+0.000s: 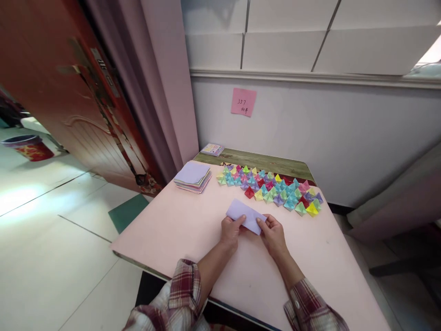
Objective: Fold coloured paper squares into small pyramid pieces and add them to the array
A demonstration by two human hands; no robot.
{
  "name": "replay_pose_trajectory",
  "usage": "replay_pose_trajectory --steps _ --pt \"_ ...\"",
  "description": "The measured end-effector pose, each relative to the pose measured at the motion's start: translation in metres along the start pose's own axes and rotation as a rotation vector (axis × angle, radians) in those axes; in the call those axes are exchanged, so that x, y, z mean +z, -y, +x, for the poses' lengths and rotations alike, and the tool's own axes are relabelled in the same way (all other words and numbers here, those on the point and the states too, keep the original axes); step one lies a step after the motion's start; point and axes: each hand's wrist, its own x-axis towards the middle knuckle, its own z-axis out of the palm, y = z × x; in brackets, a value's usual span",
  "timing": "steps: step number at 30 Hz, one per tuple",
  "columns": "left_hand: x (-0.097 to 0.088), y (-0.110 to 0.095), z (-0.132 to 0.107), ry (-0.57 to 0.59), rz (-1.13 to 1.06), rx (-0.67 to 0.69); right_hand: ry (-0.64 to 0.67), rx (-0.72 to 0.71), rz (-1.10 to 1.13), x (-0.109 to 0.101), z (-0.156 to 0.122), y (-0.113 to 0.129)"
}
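Note:
A lavender sheet of paper point(248, 214), folded into a long rectangle, is held between both hands over the pink tabletop. My left hand point(231, 230) pinches its lower left part, thumb on top and fingers underneath. At the right end, my right hand point(274, 233) grips the paper the same way, its thumb pressing near the lower edge. Just beyond the hands stand rows of small folded paper pyramids point(278, 200) in many colours. A stack of square coloured paper point(193, 176), lavender on top, lies to the left.
The table point(165, 230) has a pink cover and a greenish wooden strip at its back. A small printed pad point(212, 149) lies in the far left corner. A pink note point(243, 102) is stuck to the wall. A red door point(69, 92) and purple curtain point(155, 69) are at left.

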Motion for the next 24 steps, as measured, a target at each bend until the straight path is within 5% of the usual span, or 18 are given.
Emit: replay_pose_trajectory --steps 5,11,24 --pt "-0.002 0.001 0.001 0.045 0.039 -0.021 0.019 -0.056 -0.101 -0.009 -0.002 0.002" --pt "-0.008 0.001 0.004 0.086 0.034 -0.057 0.345 -0.109 -0.084 -0.025 -0.006 0.009" --pt "-0.006 0.004 0.001 0.114 0.205 0.020 0.074 -0.110 -0.173 -0.028 0.001 -0.006"
